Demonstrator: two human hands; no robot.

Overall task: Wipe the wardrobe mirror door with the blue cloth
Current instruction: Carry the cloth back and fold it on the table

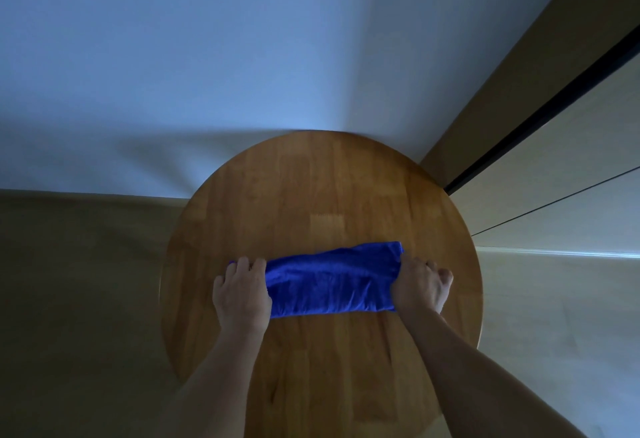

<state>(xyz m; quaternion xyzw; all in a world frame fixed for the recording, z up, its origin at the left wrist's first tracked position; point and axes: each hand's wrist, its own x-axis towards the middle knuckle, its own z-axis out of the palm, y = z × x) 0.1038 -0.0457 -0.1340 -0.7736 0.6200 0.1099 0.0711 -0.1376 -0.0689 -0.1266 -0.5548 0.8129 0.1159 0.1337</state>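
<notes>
A folded blue cloth (pixel 332 281) lies across the near middle of a round wooden table (pixel 311 195). My left hand (pixel 240 293) grips the cloth's left end with curled fingers. My right hand (pixel 420 287) grips its right end, fingers curled round the edge. Both forearms reach in from the bottom of the view. At the right edge stand pale wardrobe panels (pixel 571 167) with a dark vertical strip between them; I cannot tell which panel is a mirror.
A white wall (pixel 207 56) rises behind the table. Beige floor (pixel 76 299) lies to the left of the table. The table's right rim sits close to the wardrobe's base.
</notes>
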